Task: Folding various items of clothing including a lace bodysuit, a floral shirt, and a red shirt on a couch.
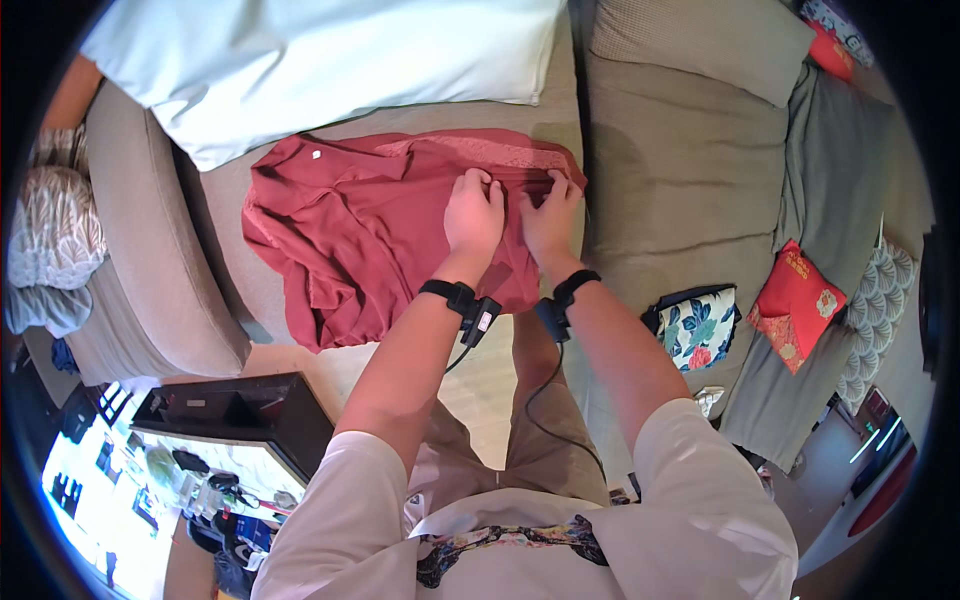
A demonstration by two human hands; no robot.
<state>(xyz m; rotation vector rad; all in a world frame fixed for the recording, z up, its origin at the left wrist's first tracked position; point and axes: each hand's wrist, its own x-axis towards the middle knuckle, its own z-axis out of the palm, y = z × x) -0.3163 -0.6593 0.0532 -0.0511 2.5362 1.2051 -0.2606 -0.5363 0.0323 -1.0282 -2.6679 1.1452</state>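
A dark red shirt (370, 240) with lacy strips and a small white tag lies spread on the beige sofa seat, its cloth wrinkled at the left. My left hand (475, 218) rests on its right part, fingers curled down and closed on the fabric. Just beside it, my right hand (550, 218) grips the cloth near the shirt's right end, thumb and fingers bent around a dark fold. The fingertips of both hands are partly hidden by the cloth. Each wrist wears a black strap with a small device and a cable.
A pale blue-white cloth (340, 60) covers the sofa behind the shirt. To the right, a folded floral garment (697, 328) and a red cushion (800, 300) lie on another sofa section (690, 150). A sofa armrest (160, 230) stands at left, with a dark cabinet (230, 405) nearer me.
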